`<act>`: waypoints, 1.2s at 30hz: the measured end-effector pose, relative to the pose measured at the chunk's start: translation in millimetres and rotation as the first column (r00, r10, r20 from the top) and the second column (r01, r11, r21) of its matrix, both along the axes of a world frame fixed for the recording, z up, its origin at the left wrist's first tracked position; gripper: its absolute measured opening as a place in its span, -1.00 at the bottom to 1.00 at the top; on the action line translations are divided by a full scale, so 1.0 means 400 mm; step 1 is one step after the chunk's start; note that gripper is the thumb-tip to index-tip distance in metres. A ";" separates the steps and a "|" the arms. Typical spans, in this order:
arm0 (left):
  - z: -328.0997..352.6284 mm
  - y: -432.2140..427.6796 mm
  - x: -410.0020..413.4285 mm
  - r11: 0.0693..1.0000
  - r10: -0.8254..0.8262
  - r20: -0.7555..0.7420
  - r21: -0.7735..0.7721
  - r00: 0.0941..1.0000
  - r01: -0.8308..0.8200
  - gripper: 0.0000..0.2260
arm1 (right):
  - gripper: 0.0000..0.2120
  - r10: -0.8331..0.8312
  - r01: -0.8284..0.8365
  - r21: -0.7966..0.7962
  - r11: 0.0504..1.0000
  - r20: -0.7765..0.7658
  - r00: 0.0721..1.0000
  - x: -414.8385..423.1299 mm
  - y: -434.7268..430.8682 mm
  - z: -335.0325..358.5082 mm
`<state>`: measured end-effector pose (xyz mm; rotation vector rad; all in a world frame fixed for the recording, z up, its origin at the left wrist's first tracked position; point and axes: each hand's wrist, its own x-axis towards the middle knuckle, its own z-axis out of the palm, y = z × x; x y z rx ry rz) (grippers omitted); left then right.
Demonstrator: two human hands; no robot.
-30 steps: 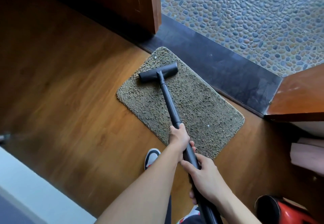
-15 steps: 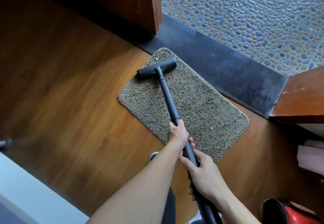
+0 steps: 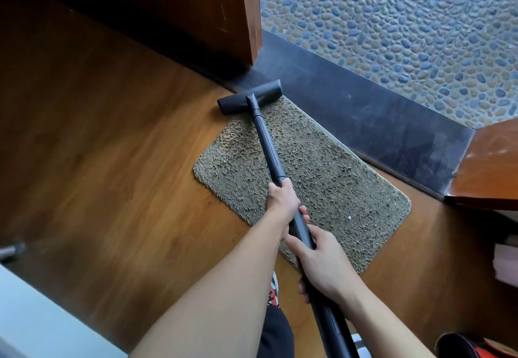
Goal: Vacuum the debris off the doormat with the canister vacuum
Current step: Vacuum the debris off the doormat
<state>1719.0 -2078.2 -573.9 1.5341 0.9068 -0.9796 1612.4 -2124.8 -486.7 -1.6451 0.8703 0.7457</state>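
The doormat lies on the wooden floor, its far long edge just beside the dark threshold of the open doorway. The nozzle of the vacuum sits at the mat's far left corner, part over the pile and part overhanging onto the floor and threshold. The black wand slants from there back toward the person.

Both hands are wrapped around the wand: the left hand grasps it higher up, over the mat's near edge, and the right hand clasps it lower, closer to the body. Only a dark and red shape at the near right corner shows (probably the canister, though too little is in view to be sure).

As for progress, the far left end looks clear of specks where the nozzle stands. Toward the right end, at least 2 pale flecks remain on the pile, so that stretch likely needs passes yet. Finer grit in the shaggy fibres cannot be judged from here.
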 end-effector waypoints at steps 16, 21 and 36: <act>0.025 -0.009 -0.178 1.000 -0.022 -0.061 0.006 0.998 0.023 -0.78 | -0.94 -0.108 0.114 0.103 0.988 -0.063 0.992 -0.151 -0.011 0.046; 0.011 -0.008 -0.131 0.999 -0.027 -0.018 0.045 0.999 0.028 -0.79 | -0.91 -0.130 0.135 0.104 0.985 -0.052 0.990 -0.114 0.000 0.032; 0.035 -0.008 -0.151 1.000 -0.003 -0.069 -0.012 0.998 0.002 -0.80 | -0.85 -0.069 0.073 0.079 0.994 -0.050 0.996 -0.138 -0.018 0.035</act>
